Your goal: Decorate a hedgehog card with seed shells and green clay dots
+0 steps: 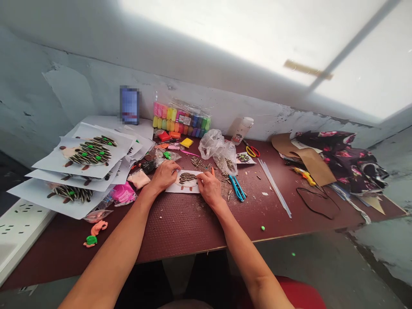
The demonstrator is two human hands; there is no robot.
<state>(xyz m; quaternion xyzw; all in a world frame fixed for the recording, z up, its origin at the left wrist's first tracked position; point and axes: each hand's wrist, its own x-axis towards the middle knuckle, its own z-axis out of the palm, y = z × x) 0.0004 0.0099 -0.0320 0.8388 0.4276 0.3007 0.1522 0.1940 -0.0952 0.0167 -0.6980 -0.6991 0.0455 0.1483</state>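
A white paper card lies on the table in front of me, with a pale clay hedgehog shape covered in rows of striped sunflower seeds and small brown feet. My left hand is curled at the card's left edge, its fingers closed on it. At the right side of the seed rows, my right hand has its thumb and bent fingers pressed together; whatever is between the fingertips is hidden. Loose sunflower seeds are scattered just behind the card. Blue-handled pliers lie right of my right hand.
Stacked hedgehog cards fill the left, near a power strip. Behind stand a colourful clay pack, a phone and a white bottle. Rightward lie scissors, glue sticks, a yellow glue gun and floral cloth.
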